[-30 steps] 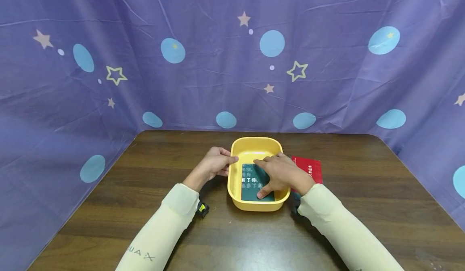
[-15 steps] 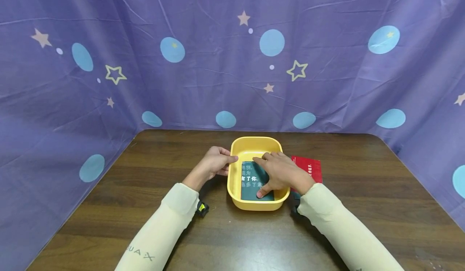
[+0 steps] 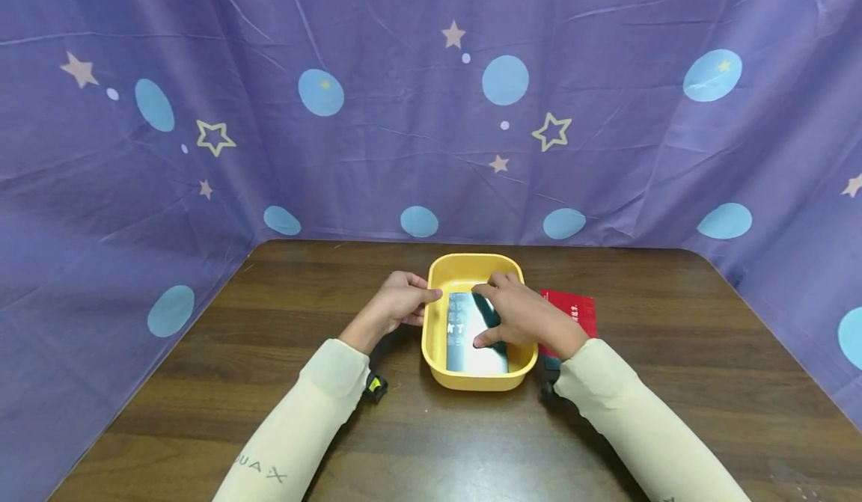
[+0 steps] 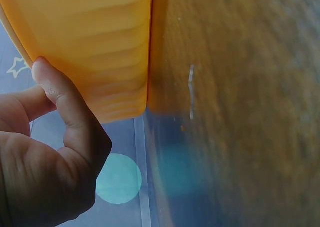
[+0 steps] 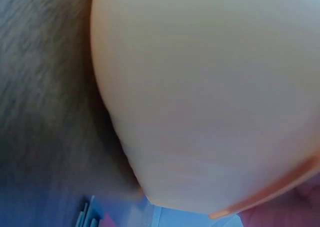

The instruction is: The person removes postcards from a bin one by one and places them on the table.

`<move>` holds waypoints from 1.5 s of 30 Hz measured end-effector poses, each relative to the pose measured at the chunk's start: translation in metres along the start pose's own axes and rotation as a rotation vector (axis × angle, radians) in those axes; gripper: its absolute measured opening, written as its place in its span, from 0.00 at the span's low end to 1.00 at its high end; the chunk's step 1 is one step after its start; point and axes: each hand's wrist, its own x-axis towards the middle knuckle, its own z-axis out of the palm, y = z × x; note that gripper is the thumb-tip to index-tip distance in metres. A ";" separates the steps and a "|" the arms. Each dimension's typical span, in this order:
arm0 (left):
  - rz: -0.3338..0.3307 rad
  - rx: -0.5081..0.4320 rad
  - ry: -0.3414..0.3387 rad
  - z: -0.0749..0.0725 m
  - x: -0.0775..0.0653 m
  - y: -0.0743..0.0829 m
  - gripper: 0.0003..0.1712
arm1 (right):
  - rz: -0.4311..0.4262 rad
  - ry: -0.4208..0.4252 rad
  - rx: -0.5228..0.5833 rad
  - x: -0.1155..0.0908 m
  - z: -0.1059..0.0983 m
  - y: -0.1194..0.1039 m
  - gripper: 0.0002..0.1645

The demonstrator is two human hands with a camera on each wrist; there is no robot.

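A yellow plastic bin (image 3: pixel 471 382) stands on the table in the head view. My left hand (image 3: pixel 400 300) pinches its left rim, thumb over the edge and fingers outside. In the left wrist view the left hand (image 4: pixel 60 137) is at the rim, beside the orange-looking outer wall. A dark green booklet or card (image 3: pixel 461 352) with white characters is inside the bin, bright with glare. Over its right part my right hand (image 3: pixel 521 315) reaches in, thumb and fingers spread apart; whether they touch it is unclear. The bin wall (image 5: pixel 200 97) mostly fills the right wrist view.
A red booklet or card (image 3: pixel 572 307) with white characters lies right of the bin, partly behind the right hand, with a dark green edge near it. The brown wooden table (image 3: pixel 673 315) meets a purple curtain (image 3: pixel 404 173) at the back.
The right thumb and fingertips have shifted slightly away from me. The green booklet's far edge appears farther up the bin, and strong glare now covers its face. The left hand keeps its place.
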 end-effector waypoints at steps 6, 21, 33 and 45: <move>0.005 -0.012 -0.003 0.001 0.000 0.000 0.14 | -0.030 0.052 0.063 -0.001 -0.004 0.000 0.52; 0.007 -0.010 0.000 0.000 -0.002 0.001 0.15 | -0.193 0.195 0.249 -0.007 -0.018 -0.004 0.18; -0.001 -0.008 0.005 0.001 -0.002 0.000 0.15 | -0.214 0.276 0.324 -0.017 -0.039 -0.006 0.14; 0.002 -0.001 0.012 0.001 -0.003 0.000 0.15 | -0.193 0.384 0.361 -0.038 -0.072 0.007 0.15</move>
